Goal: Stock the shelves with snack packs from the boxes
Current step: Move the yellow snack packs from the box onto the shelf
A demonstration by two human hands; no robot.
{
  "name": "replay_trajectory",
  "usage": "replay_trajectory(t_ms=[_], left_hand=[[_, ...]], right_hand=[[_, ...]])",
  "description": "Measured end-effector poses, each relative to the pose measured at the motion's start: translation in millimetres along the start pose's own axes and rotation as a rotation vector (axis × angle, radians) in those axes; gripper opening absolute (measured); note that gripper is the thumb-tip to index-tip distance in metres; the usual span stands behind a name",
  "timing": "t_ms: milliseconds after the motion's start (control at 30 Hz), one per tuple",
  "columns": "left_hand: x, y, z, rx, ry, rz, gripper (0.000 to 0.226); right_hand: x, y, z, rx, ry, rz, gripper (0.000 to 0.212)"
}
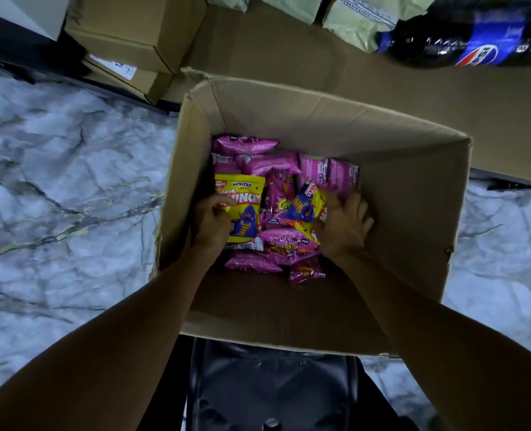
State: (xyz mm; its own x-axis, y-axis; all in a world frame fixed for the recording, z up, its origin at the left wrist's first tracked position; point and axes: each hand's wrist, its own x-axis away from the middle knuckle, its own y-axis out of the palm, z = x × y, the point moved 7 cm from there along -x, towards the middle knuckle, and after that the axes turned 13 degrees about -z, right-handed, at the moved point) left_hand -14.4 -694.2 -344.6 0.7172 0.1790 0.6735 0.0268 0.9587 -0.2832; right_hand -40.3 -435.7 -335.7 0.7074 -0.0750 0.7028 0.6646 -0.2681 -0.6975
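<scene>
While each hand's grip pinches 1 yellow pack [242, 209], glossy pink packs [270, 164] fill the open box [413, 188].

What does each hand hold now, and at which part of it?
The left hand grips a yellow snack pack at its left edge. The right hand holds a second yellow pack at its right side.

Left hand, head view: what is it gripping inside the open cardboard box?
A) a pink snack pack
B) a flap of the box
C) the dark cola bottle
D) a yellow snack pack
D: the left hand has its fingers curled over the edge of the yellow snack pack, which lies on the pink packs inside the cardboard box.
</scene>
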Motion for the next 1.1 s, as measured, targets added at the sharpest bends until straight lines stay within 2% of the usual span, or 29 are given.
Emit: replay_trajectory(t_ms=[67,133,200,267,333,433,467,533,600,700,833,967,1033,1100], left_hand=[[1.6,4.9,-18.2,0.064,-0.058,-0.005,0.023],[7.3,10.0,-32.7,0.105,-0.137,-0.035,0.013],[14.3,14.6,-38.8,0.135,-0.185,-0.079,0.015],[21.2,17.7,-37.9,0.117,-0.209,-0.131,0.023],[31.8,22.2,-31.7,0.108,-0.23,-0.213,0.029],[52.1,21.4,-20.4,0.069,-0.254,-0.317,0.032],[59.6,18.5,-17.3,0.044,-0.262,-0.346,0.031],[73.8,9.7,-14.1,-0.013,-0.279,-0.376,0.029],[90.0,-0.4,-10.7,-0.073,-0.306,-0.375,0.032],[120.5,-10.3,-4.5,-0.092,-0.337,-0.356,0.038],[164.9,-15.2,19.2,-0.038,-0.312,-0.343,0.037],[200.7,-21.1,62.5,0.03,-0.265,-0.356,0.035],[216.8,-28.2,93.2,0.05,-0.204,-0.356,0.031],[230.8,-36.1,122.4,0.047,-0.138,-0.349,0.029]], right_hand=[[-2.7,16.0,15.5,-0.128,0.03,-0.132,0.08],[0.0,28.1,27.9,-0.11,0.043,-0.189,0.081],[5.3,32.7,36.9,-0.117,0.064,-0.21,0.067],[12.6,35.9,44.8,-0.297,0.111,-0.281,0.048],[25.6,39.0,49.5,-0.494,0.16,-0.373,0.044],[51.8,39.0,44.1,-0.774,0.178,-0.483,0.072],[61.7,38.4,39.7,-0.806,0.166,-0.52,0.082],[79.1,35.1,30.8,-0.749,0.12,-0.553,0.083],[93.3,34.1,29.3,-0.639,0.06,-0.544,0.077],[122.1,23.3,27.7,-0.589,0.037,-0.535,0.079],[168.5,-28.9,20.9,-0.63,-0.002,-0.336,0.083],[201.3,-82.3,19.4,-0.695,0.046,-0.156,0.052],[218.3,-107.9,16.3,-0.78,0.07,-0.088,0.045],[237.7,-136.0,13.6,-0.873,0.062,-0.009,0.047]])
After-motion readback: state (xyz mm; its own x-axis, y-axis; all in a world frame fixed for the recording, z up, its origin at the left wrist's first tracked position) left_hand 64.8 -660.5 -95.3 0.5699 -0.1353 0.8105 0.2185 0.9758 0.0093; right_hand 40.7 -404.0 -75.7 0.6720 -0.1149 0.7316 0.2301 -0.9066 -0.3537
